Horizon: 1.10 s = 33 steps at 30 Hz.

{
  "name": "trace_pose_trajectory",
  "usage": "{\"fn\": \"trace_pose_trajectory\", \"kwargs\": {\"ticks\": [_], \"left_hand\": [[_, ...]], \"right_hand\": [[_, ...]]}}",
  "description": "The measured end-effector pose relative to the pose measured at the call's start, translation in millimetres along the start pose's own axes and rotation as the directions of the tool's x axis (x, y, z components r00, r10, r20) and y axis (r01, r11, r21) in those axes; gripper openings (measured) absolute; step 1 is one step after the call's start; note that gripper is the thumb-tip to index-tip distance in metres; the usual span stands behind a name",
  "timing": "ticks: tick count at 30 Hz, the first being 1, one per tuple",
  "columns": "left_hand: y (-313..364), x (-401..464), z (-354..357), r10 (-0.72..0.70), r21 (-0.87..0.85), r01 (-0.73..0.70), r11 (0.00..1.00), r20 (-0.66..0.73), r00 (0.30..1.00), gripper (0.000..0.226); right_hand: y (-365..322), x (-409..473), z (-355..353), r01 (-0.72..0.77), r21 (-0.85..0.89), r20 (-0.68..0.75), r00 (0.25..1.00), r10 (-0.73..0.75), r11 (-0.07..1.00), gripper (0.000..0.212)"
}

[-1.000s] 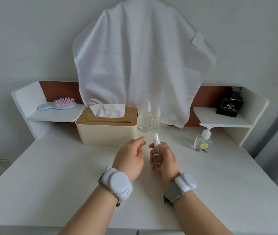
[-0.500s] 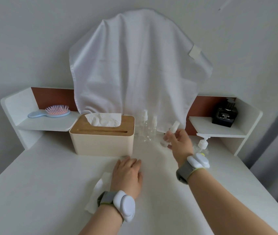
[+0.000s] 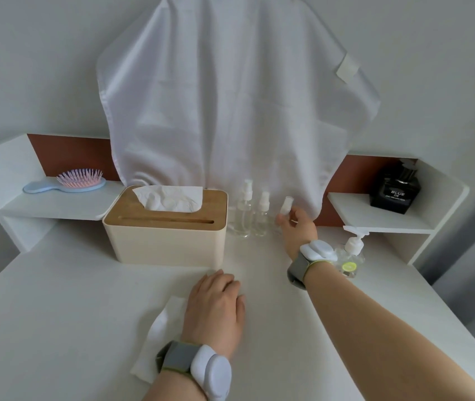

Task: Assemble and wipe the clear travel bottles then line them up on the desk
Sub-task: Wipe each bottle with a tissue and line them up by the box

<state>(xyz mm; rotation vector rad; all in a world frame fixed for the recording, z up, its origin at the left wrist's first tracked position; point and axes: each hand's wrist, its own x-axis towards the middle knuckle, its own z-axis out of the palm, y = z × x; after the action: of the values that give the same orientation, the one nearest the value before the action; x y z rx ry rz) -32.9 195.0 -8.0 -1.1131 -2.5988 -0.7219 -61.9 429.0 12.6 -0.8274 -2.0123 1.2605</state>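
Since the earlier frames, the small spray bottle (image 3: 284, 209) has been carried away from the middle of the desk to its far edge, and the left hand (image 3: 216, 308) has been laid flat, fingers spread and holding nothing, over a white tissue (image 3: 158, 337) on the desk (image 3: 71, 328). This bottle is pinched between thumb and fingertips of the right hand (image 3: 298, 230), with its frosted cap showing above the fingers and its body tilted; whether its base touches the desk cannot be told. It is held just to the right of two clear spray bottles (image 3: 252, 212), which stand upright side by side, the left one taller, both of transparent plastic with white pump heads. Beside them a cream tissue box (image 3: 166, 244) with a wooden lid is set, a crumpled sheet pulled up through its slot. A white cloth (image 3: 230, 96) is hung on the grey wall behind. On the left shelf a pink-bristled hairbrush (image 3: 68, 182) is laid, on the right shelf a black perfume bottle (image 3: 395, 189), and below it a clear pump dispenser (image 3: 352, 256). Grey-banded trackers are worn on both wrists.
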Motion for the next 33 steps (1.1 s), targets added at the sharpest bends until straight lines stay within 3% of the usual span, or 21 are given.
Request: {"fn": "trace_pose_trajectory", "kwargs": {"ticks": [13,18,28,33], "left_hand": [[4,-1,-5,0.026,0.014,-0.025,1.0,-0.041,0.999,0.013],[6,-2,-7,0.048,0.013,-0.047,0.999,-0.081,0.996,0.015],[8,-2,-12,0.145,-0.028,-0.153,0.988,-0.197,0.97,0.016],[13,-5,-16,0.2,0.034,-0.197,0.98,-0.19,0.961,0.029]], "right_hand": [[5,5,7,0.023,-0.063,0.051,0.998,-0.02,0.998,0.024],[-7,-9,-3,0.049,-0.102,0.079,0.996,-0.041,0.994,0.064],[-26,-68,-52,0.313,-0.182,0.089,0.949,-0.302,0.932,0.052],[-36,-85,-86,0.474,-0.228,-0.06,0.865,-0.499,0.85,0.053]]}}
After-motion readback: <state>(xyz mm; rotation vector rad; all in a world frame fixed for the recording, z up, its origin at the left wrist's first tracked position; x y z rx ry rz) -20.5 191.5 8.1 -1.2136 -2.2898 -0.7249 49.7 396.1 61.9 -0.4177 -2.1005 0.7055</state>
